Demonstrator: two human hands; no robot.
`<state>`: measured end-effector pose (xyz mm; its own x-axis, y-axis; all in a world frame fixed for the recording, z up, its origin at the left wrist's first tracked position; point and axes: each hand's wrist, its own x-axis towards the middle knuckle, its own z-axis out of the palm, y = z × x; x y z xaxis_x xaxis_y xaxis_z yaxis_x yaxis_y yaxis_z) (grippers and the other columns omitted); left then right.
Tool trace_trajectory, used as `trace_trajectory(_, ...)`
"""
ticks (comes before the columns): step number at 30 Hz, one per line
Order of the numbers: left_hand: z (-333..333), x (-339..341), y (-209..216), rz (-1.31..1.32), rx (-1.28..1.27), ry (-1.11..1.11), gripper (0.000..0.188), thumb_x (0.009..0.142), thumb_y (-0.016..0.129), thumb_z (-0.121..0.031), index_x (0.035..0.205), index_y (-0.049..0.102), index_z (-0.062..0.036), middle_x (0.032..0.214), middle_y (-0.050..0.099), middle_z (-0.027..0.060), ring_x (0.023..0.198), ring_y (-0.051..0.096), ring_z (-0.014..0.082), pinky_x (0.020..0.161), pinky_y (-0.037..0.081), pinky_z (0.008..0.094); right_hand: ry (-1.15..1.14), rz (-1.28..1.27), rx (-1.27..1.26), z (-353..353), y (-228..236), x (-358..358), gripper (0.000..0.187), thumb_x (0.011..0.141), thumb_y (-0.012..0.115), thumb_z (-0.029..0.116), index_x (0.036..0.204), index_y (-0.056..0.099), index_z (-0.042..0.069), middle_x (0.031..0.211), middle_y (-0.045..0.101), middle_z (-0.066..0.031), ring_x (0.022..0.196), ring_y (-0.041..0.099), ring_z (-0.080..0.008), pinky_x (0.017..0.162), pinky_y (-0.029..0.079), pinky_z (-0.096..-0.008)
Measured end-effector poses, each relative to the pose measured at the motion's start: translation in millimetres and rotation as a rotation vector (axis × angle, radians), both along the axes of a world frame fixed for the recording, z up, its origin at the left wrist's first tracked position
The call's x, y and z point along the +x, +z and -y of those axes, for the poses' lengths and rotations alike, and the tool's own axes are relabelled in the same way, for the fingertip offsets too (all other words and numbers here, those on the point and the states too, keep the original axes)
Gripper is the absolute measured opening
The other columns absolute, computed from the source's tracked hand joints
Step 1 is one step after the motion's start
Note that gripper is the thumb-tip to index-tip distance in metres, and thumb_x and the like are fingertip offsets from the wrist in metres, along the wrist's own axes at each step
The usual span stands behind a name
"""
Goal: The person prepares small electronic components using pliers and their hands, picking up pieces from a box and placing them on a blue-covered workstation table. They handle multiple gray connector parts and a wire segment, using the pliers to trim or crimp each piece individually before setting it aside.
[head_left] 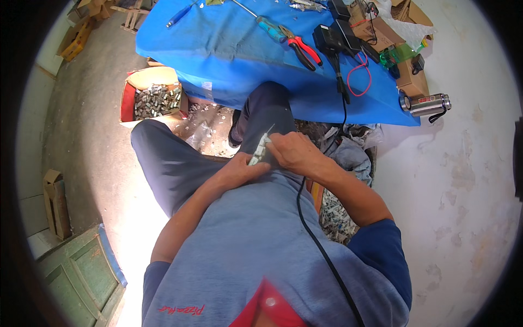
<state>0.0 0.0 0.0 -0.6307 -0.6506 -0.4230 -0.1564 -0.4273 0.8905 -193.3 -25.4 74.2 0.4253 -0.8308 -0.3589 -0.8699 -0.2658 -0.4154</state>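
Over my lap, my left hand [245, 168] is closed around the lower end of a pale, whitish-green strip-shaped piece [258, 153]. A thin, pointed tip rises from its upper end; I cannot make out its exact kind. My right hand [297, 152] has its fingers pressed together against the upper part of that piece, from the right. The fingers partly cover it, so its full shape is hidden. Both hands are above my dark trousers [267, 111], away from the table.
Pliers with red and black handles [303, 50] and a screwdriver [271, 28] lie on the blue-covered table [218, 43], near black adapters [327, 41]. A metal flask [429, 104] is at its right edge. A carton of small metal parts [128, 101] sits left. A black cable [318, 237] crosses my shirt.
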Motion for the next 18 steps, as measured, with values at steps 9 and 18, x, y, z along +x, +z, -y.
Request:
trace_trajectory(9, -5, -1, 1, 0.066, -0.065, 0.072, 0.037, 0.087, 0.066, -0.035, 0.069, 0.061, -0.0037, 0.060, 0.050, -0.0049, 0.056, 0.042, 0.0048, 0.049, 0.032, 0.0270, -0.011, 0.071, 0.039, -7, 8, -6, 0.025, 0.090, 0.055, 0.021, 0.097, 0.054, -0.004, 0.084, 0.062, -0.0283, 0.085, 0.059, -0.0477, 0.074, 0.045, -0.0532)
trace_trajectory(18, -5, -3, -10, 0.117, -0.108, 0.127, 0.036, 0.086, 0.066, -0.033, 0.069, 0.063, -0.0012, 0.058, 0.051, -0.0024, 0.055, 0.043, 0.0063, 0.049, 0.034, 0.0293, -0.030, 0.026, 0.034, -13, 14, 0, 0.031, 0.091, 0.057, 0.026, 0.092, 0.059, -0.005, 0.083, 0.064, -0.0281, 0.083, 0.062, -0.0468, 0.076, 0.047, -0.0538)
